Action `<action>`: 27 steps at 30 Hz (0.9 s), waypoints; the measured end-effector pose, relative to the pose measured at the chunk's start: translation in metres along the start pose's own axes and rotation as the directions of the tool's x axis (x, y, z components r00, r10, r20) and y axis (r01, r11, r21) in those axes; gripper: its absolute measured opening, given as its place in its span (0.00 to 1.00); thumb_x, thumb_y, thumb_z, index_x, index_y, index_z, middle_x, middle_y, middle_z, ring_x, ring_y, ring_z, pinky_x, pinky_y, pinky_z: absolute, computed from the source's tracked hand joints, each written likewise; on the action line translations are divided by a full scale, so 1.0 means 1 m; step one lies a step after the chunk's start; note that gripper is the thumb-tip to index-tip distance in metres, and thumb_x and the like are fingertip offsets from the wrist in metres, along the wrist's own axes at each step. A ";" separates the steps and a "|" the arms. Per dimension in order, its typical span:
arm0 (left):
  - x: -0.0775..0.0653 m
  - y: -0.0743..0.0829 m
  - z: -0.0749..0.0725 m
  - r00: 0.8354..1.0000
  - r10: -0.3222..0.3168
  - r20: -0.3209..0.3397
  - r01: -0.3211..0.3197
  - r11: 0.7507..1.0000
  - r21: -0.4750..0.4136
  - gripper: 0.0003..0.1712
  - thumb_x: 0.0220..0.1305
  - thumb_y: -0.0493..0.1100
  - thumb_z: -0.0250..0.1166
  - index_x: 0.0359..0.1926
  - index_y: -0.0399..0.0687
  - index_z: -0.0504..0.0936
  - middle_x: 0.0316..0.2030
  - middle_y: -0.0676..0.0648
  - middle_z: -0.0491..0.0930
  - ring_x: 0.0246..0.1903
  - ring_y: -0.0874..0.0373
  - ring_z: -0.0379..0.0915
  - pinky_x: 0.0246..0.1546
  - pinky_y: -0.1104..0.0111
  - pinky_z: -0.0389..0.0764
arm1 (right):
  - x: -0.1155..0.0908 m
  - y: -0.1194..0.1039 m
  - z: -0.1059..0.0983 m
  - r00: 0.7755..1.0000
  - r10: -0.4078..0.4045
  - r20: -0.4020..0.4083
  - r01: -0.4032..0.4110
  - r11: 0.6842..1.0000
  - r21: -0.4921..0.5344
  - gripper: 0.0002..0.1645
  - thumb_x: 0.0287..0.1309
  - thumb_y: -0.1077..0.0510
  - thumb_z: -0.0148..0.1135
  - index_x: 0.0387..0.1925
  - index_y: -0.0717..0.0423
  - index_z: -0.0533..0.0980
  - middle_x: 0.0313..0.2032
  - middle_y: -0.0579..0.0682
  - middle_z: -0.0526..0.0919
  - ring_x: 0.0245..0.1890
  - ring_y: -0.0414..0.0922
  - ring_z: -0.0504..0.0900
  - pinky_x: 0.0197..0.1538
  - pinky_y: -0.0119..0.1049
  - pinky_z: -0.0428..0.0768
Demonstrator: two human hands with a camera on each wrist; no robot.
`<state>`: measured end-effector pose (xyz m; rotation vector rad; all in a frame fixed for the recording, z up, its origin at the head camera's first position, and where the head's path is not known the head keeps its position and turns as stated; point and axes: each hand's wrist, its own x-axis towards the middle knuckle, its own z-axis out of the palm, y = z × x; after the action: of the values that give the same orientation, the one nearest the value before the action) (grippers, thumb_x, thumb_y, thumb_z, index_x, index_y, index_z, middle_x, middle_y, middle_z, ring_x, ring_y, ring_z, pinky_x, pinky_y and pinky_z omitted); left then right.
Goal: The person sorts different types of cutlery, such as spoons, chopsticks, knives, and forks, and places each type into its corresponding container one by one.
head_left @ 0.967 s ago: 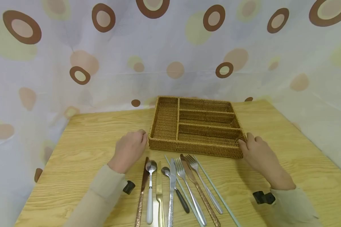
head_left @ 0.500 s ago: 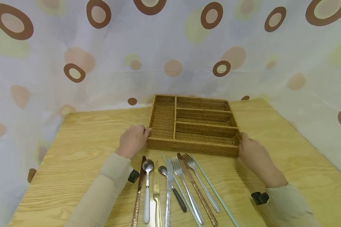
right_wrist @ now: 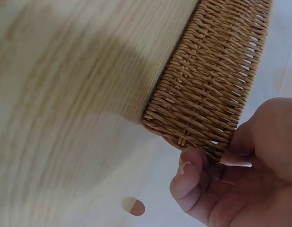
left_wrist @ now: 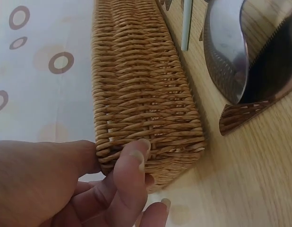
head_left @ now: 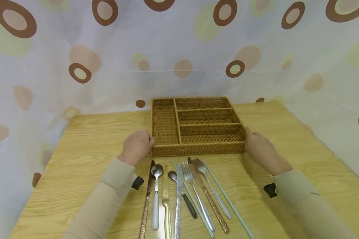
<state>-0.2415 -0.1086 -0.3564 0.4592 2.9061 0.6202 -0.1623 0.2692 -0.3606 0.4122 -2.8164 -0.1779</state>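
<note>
A brown wicker cutlery tray (head_left: 197, 149) with several compartments lies on the table, its long front wall facing me. My left hand (head_left: 136, 147) grips its near left corner, thumb over the rim and fingers curled against the outside. In the left wrist view, the fingertips press the woven end of the tray (left_wrist: 141, 85). My right hand (head_left: 261, 151) holds the near right corner. The right wrist view shows thumb and fingers pinching the tray's corner (right_wrist: 202, 80) at the rim. No cutlery shows in the compartments.
Just in front of the tray lie a bronze knife (head_left: 145, 209), a white-handled spoon (head_left: 156, 212), a gold knife (head_left: 166, 191), a black-handled small spoon (head_left: 189, 206), a silver knife (head_left: 178, 199), forks (head_left: 201, 206) and pale green sticks (head_left: 227, 197). A patterned cloth (head_left: 182, 39) hangs behind.
The tray has turned, its right end swinging away from me, so its front wall now runs nearly level. My left hand has closed on the near left corner. The cutlery stays put.
</note>
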 end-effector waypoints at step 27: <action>-0.002 0.003 0.001 0.999 0.016 0.030 -0.017 0.998 0.058 0.22 0.71 0.46 0.46 0.18 0.45 0.70 0.11 0.53 0.75 0.12 0.58 0.70 0.12 0.67 0.70 | 0.000 -0.001 0.006 0.989 0.147 0.014 -0.147 0.987 0.064 0.25 0.59 0.68 0.42 0.57 0.76 0.59 0.13 0.50 0.64 0.08 0.40 0.61 0.08 0.30 0.62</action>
<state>-0.2390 -0.1060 -0.3556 0.4955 2.9021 0.5279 -0.1638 0.2691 -0.3665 0.2163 -2.8534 -0.0579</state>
